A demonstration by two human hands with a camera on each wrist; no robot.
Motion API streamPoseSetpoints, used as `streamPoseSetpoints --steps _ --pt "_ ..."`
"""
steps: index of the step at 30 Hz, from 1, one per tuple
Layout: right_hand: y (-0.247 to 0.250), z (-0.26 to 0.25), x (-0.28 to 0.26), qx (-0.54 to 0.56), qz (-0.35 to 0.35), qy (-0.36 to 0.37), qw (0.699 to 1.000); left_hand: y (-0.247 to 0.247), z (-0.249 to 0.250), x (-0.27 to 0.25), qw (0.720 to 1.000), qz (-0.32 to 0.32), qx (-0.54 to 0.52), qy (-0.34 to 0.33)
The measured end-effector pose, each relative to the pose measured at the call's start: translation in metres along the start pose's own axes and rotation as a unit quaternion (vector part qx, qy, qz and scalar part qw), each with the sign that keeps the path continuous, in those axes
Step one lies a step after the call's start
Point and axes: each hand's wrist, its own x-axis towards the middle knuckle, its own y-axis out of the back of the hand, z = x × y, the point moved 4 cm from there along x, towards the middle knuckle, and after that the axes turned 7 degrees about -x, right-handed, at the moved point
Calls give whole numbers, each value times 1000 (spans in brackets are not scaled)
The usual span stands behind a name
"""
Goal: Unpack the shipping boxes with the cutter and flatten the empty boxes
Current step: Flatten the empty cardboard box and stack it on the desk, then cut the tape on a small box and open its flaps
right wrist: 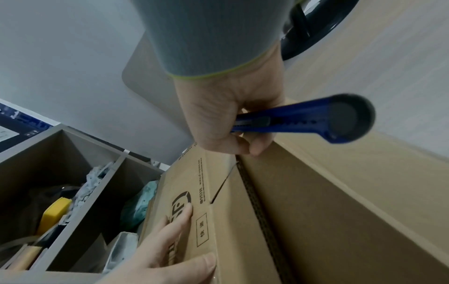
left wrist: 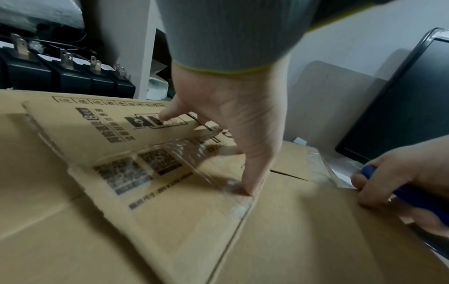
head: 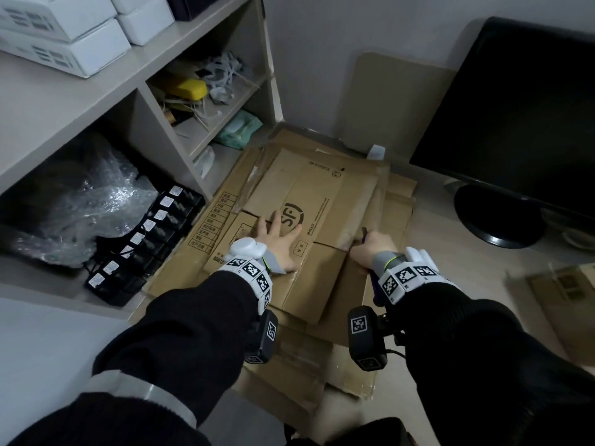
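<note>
Blue cutter (right wrist: 291, 119), brown flattened box (head: 289, 201) (black print), yellow case (head: 190, 88), black monitor (head: 521, 107).

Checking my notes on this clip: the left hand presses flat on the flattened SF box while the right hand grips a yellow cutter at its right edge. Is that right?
Not quite: the cutter is blue, not yellow, as the right wrist view shows. The rest holds: the left hand presses flat on the flattened SF box, and the right hand grips the cutter at its right edge.

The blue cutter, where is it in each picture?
Head view: the blue cutter barely shows, a dark tip above the right hand, right of centre.
Left wrist view: cutter at the right edge, in that hand.
Right wrist view: cutter centre-right, handle end toward the camera.
Shared landmark: the SF logo on the flattened box.
</note>
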Motion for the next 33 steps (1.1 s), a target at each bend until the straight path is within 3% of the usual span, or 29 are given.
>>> streamPoseSetpoints --steps 6,11,16,25,30,33 --pt "-10 4 -16 -9 -19 -3 1000 -8 4 -4 997 68 25 -38" --pt "-14 5 -20 15 3 -6 1000 -15 5 -8 997 54 32 -43" --pt "5 13 -29 66 39 8 997 -2 36 -17 988 114 48 -95" --pt "63 78 -60 117 99 8 988 25 157 -38 957 146 44 -248" --pt "104 163 -83 103 165 -34 980 3 241 -37 944 136 57 -295" --pt "129 245 -98 82 202 -88 972 -26 306 -44 938 107 51 -325"
